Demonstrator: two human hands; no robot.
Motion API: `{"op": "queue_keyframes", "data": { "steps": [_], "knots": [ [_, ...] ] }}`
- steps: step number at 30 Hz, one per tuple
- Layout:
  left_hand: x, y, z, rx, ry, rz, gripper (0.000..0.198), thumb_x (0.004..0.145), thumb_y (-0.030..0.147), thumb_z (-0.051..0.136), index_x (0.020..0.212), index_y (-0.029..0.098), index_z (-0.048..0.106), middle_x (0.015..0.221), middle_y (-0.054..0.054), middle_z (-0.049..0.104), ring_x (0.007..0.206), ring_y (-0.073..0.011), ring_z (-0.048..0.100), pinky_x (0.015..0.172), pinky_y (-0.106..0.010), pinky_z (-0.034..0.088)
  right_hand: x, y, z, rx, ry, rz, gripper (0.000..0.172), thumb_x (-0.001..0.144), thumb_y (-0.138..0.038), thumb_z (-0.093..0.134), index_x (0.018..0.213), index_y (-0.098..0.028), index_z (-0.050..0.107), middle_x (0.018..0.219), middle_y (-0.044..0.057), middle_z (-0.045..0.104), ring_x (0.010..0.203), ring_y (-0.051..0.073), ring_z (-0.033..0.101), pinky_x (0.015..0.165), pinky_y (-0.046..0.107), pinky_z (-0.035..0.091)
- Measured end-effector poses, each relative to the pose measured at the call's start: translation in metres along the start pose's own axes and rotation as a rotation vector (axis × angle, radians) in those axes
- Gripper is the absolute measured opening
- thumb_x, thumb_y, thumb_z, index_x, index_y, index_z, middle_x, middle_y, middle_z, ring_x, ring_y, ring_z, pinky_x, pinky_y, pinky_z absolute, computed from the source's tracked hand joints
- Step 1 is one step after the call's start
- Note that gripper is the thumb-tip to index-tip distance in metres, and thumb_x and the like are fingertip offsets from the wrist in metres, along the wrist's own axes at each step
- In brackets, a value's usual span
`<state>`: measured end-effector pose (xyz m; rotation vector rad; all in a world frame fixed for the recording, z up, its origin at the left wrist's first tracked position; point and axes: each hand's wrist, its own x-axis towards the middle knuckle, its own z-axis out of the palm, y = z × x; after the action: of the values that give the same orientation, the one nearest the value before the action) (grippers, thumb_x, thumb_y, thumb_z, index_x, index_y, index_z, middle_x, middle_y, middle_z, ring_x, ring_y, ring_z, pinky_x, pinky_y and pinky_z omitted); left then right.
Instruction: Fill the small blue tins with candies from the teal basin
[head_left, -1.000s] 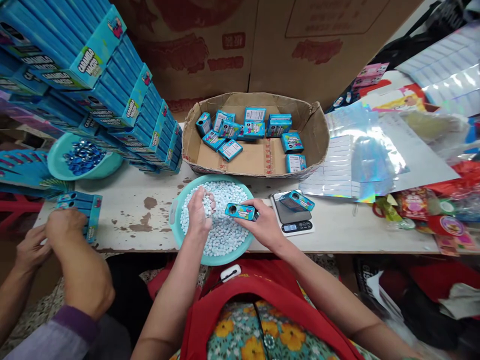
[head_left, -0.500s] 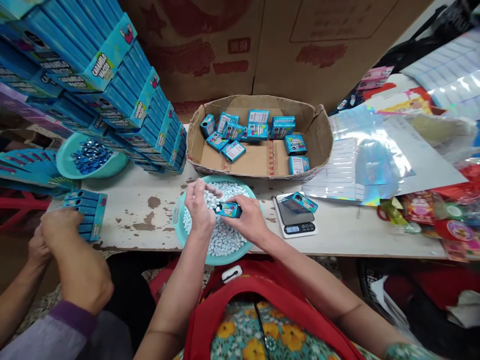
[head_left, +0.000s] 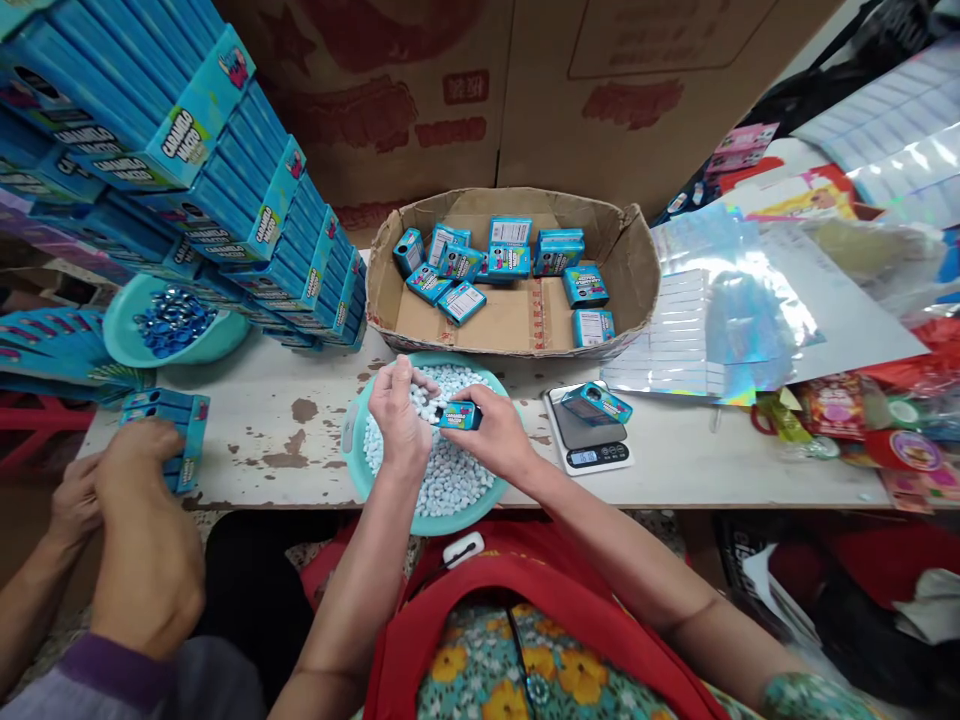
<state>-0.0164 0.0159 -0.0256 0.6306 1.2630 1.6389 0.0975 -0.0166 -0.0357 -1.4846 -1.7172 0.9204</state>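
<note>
My left hand [head_left: 403, 412] is loosely cupped, half curled around some small, rounded, pale bluish-white pellets [head_left: 455, 487], and its fingers come right up to the end of a small, blue, printed card box [head_left: 460, 415]. My right hand [head_left: 493, 428] is closed on that box, thumb and fingers gripping its far end, with its dark round hole towards my left palm. I take the step in hand to be feeding pellets through the hole; as I judge it, that calls for a steady box and a gentle tip of the palm, since spills seem likely at so narrow an opening. Both hands are over a round turquoise plastic bowl [head_left: 441, 525] of the same pellets. Just to the right, a flat white-and-grey digital scale [head_left: 598, 457] bears another blue box [head_left: 607, 404], tilted. Beyond the bowl, a low brown cardboard tray [head_left: 501, 325] holds more blue boxes [head_left: 510, 262], its near wall close to my fingertips. A tall stack of blue display cartons [head_left: 262, 220] crowds the tabletop [head_left: 675, 470] on the left, near a co-worker's hands [head_left: 141, 452].
</note>
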Motion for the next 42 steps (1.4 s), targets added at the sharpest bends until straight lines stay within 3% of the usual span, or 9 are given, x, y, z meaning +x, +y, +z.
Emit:
{"op": "queue_keyframes", "data": {
  "steps": [5, 16, 20, 28, 32, 35, 39, 42],
  "knots": [
    [0.005, -0.005, -0.001, 0.02, 0.03, 0.035, 0.03, 0.074, 0.042, 0.067, 0.076, 0.018, 0.049, 0.056, 0.005, 0.049, 0.052, -0.0097, 0.053, 0.054, -0.023, 0.047, 0.002, 0.003, 0.001, -0.016, -0.004, 0.001, 0.026, 0.065, -0.022, 0.069, 0.091, -0.022, 0.06, 0.089, 0.001, 0.065, 0.085, 0.019, 0.06, 0.078, 0.031, 0.043],
    [0.002, -0.006, 0.0, 0.041, -0.006, 0.013, 0.032, 0.077, 0.044, 0.064, 0.073, 0.017, 0.047, 0.057, 0.005, 0.048, 0.049, -0.0081, 0.051, 0.049, -0.02, 0.043, 0.002, 0.005, 0.004, 0.029, 0.014, -0.023, 0.027, 0.066, -0.021, 0.069, 0.091, -0.022, 0.06, 0.09, 0.001, 0.065, 0.086, 0.02, 0.06, 0.078, 0.031, 0.044],
    [0.002, -0.009, -0.001, 0.032, 0.03, 0.042, 0.031, 0.077, 0.043, 0.063, 0.074, 0.017, 0.046, 0.057, 0.005, 0.047, 0.049, -0.0081, 0.05, 0.049, -0.021, 0.044, 0.001, 0.004, 0.006, 0.033, 0.011, -0.02, 0.027, 0.066, -0.021, 0.069, 0.092, -0.022, 0.06, 0.091, 0.001, 0.065, 0.086, 0.02, 0.06, 0.077, 0.031, 0.044],
    [0.0, -0.012, -0.001, 0.098, -0.002, 0.042, 0.032, 0.079, 0.045, 0.062, 0.073, 0.017, 0.047, 0.054, 0.007, 0.043, 0.04, -0.0043, 0.037, 0.036, -0.016, 0.027, -0.004, 0.01, 0.004, 0.059, 0.0, 0.007, 0.027, 0.065, -0.022, 0.069, 0.091, -0.022, 0.061, 0.089, 0.0, 0.064, 0.084, 0.019, 0.06, 0.075, 0.029, 0.044],
    [-0.002, -0.02, 0.002, 0.177, -0.069, 0.045, 0.03, 0.079, 0.042, 0.063, 0.072, 0.017, 0.048, 0.049, 0.008, 0.041, 0.037, -0.0039, 0.035, 0.035, -0.016, 0.025, -0.002, 0.012, 0.007, 0.065, 0.001, 0.013, 0.025, 0.066, -0.021, 0.068, 0.09, -0.022, 0.061, 0.09, 0.0, 0.065, 0.085, 0.019, 0.06, 0.076, 0.03, 0.044],
    [-0.002, -0.018, 0.004, 0.144, -0.062, -0.008, 0.03, 0.077, 0.039, 0.066, 0.07, 0.017, 0.047, 0.046, 0.009, 0.038, 0.036, -0.0035, 0.032, 0.034, -0.016, 0.023, -0.002, 0.016, 0.006, 0.09, -0.01, 0.029, 0.024, 0.065, -0.018, 0.067, 0.088, -0.022, 0.061, 0.088, 0.0, 0.064, 0.084, 0.019, 0.06, 0.076, 0.03, 0.045],
    [0.007, 0.003, -0.004, -0.104, -0.09, -0.176, 0.03, 0.076, 0.036, 0.068, 0.072, 0.018, 0.045, 0.049, 0.009, 0.035, 0.036, -0.0026, 0.029, 0.032, -0.015, 0.019, -0.007, 0.021, -0.002, 0.275, -0.019, 0.028, 0.03, 0.066, -0.022, 0.072, 0.094, -0.022, 0.061, 0.092, 0.0, 0.064, 0.086, 0.018, 0.06, 0.079, 0.029, 0.045],
    [0.019, 0.006, -0.018, -0.205, -0.022, -0.324, 0.028, 0.083, 0.038, 0.061, 0.073, 0.017, 0.044, 0.054, 0.007, 0.039, 0.04, -0.0025, 0.037, 0.036, -0.013, 0.028, -0.009, 0.025, -0.005, 0.401, -0.008, 0.075, 0.033, 0.065, -0.024, 0.075, 0.095, -0.021, 0.062, 0.092, 0.0, 0.063, 0.085, 0.017, 0.059, 0.078, 0.028, 0.045]
  ]
}}
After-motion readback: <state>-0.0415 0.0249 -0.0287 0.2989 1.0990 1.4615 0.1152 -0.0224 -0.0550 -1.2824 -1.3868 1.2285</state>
